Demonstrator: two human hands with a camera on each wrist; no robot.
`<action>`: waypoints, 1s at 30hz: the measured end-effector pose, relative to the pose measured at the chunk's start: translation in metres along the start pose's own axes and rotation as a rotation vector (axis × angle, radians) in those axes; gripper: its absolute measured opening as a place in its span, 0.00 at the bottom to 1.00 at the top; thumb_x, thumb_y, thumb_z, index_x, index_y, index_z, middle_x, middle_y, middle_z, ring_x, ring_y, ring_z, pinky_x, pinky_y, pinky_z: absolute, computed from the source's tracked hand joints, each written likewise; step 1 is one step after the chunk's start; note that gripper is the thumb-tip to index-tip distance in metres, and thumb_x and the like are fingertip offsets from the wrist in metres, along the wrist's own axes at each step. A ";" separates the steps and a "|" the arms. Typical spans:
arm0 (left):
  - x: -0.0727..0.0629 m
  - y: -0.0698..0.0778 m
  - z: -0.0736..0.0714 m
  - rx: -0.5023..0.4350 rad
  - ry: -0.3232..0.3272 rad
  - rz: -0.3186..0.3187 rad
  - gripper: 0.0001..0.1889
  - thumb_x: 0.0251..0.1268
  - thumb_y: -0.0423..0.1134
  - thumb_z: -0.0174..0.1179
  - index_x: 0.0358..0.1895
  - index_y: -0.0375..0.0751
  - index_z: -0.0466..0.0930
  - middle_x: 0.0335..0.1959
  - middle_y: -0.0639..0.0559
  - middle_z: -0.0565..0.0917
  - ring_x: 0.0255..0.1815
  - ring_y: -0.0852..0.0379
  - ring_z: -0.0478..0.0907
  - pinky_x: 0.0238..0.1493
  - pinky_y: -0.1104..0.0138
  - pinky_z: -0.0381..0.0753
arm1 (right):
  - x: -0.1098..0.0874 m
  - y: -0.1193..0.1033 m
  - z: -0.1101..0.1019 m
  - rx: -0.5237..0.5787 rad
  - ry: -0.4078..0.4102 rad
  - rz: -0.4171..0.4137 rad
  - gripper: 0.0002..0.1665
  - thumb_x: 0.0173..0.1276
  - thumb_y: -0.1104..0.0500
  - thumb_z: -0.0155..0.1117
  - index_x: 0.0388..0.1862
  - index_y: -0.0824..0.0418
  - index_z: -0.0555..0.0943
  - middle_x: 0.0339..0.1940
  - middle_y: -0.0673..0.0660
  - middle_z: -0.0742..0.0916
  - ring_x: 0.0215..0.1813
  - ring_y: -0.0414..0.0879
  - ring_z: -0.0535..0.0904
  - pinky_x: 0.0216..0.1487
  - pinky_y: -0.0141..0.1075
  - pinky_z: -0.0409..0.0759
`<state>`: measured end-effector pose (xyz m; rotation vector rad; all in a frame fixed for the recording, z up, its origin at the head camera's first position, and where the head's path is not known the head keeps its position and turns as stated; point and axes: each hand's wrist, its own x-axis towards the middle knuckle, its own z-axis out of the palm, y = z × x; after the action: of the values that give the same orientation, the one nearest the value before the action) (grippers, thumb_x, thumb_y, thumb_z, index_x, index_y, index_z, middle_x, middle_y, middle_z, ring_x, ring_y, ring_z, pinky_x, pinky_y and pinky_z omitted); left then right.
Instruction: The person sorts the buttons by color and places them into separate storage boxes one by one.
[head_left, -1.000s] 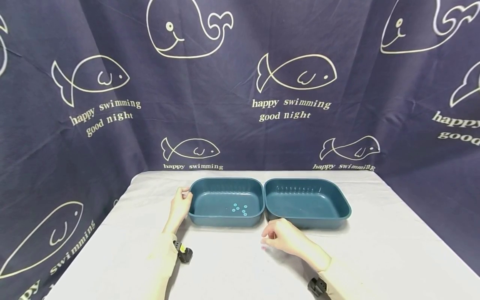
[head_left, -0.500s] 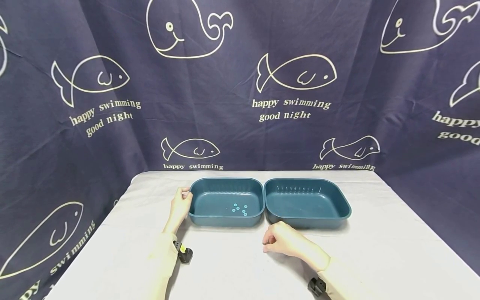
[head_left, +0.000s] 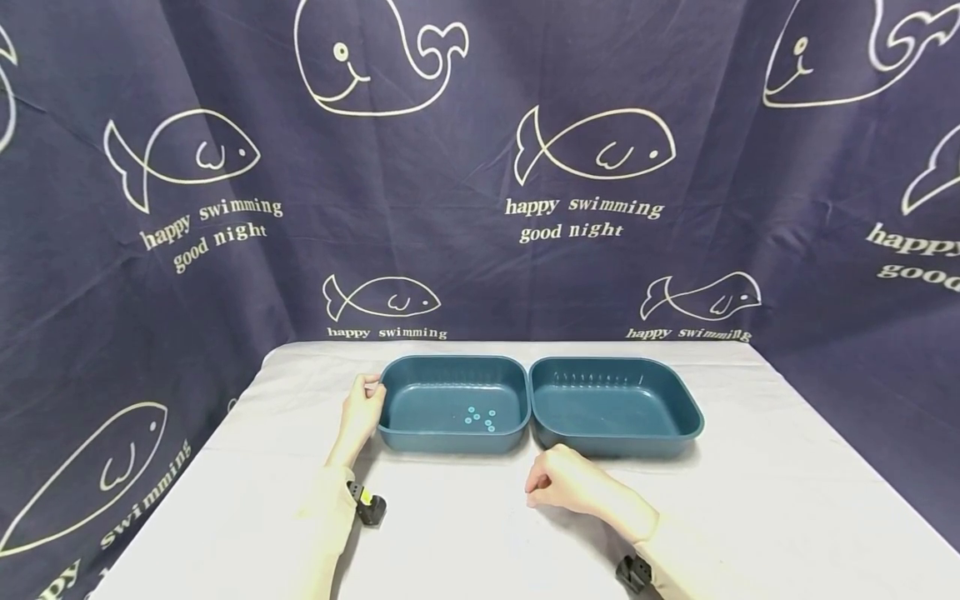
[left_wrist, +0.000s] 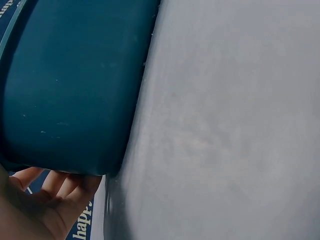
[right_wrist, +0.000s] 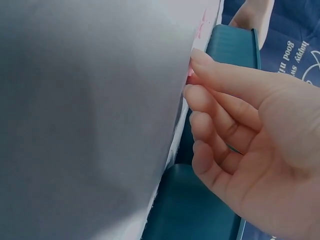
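Observation:
My left hand point(head_left: 362, 411) is at the left end of the left dark-teal plastic tub point(head_left: 453, 444). The left wrist view shows its fingers point(left_wrist: 72, 195) against the tub's outer end wall, and in the head view the thumb side meets the rim. Several small light-blue discs with dark centres point(head_left: 477, 417) lie inside this tub. In front of the gap between the two tubs, my right hand point(head_left: 566, 479) is low over the table. Its thumb and index finger pinch a small pink piece point(right_wrist: 190, 73), mostly hidden by the fingertips. The other fingers are curled in.
A second teal tub point(head_left: 615, 447) stands right beside the first, with nothing seen in it. The white-covered table point(head_left: 450, 533) extends in front. More pink point(right_wrist: 202, 22) shows at the table surface past my right fingertips. A navy fish-print curtain point(head_left: 480, 233) hangs behind.
My right hand has drawn slightly down, toward me, and its thumb and index finger have come together; the pink spot by its fingertips no longer shows. My left hand stays in place.

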<state>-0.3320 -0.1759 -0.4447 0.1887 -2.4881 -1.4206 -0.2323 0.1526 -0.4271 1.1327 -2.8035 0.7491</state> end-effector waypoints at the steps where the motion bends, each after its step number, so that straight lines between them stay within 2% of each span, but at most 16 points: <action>1: 0.000 0.000 0.000 0.001 -0.001 -0.001 0.16 0.68 0.39 0.47 0.55 0.38 0.70 0.41 0.35 0.80 0.42 0.42 0.77 0.46 0.54 0.73 | 0.000 -0.001 -0.001 -0.002 0.001 -0.006 0.03 0.47 0.62 0.72 0.23 0.57 0.87 0.20 0.44 0.85 0.25 0.27 0.73 0.29 0.23 0.73; 6: 0.001 0.001 0.000 0.006 -0.003 -0.003 0.16 0.68 0.40 0.46 0.56 0.38 0.70 0.41 0.35 0.80 0.41 0.43 0.77 0.45 0.55 0.74 | 0.001 -0.003 -0.003 -0.019 0.001 -0.031 0.02 0.47 0.62 0.72 0.23 0.57 0.87 0.21 0.45 0.86 0.25 0.26 0.74 0.29 0.21 0.73; 19: 0.001 0.000 0.000 -0.007 0.001 -0.011 0.15 0.69 0.39 0.47 0.55 0.38 0.70 0.42 0.34 0.80 0.43 0.42 0.78 0.46 0.54 0.74 | 0.001 -0.001 -0.001 0.013 -0.016 0.010 0.02 0.49 0.62 0.71 0.21 0.56 0.84 0.18 0.42 0.82 0.24 0.27 0.71 0.30 0.23 0.73; 30: 0.001 0.000 0.001 -0.007 0.001 -0.007 0.16 0.68 0.40 0.47 0.55 0.39 0.70 0.41 0.35 0.80 0.41 0.43 0.78 0.45 0.56 0.74 | 0.001 -0.003 -0.002 -0.025 0.122 0.016 0.04 0.49 0.59 0.71 0.23 0.56 0.84 0.20 0.42 0.79 0.25 0.29 0.70 0.28 0.24 0.70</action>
<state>-0.3331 -0.1756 -0.4454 0.1966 -2.4837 -1.4310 -0.2317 0.1511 -0.4241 1.0260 -2.7166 0.7553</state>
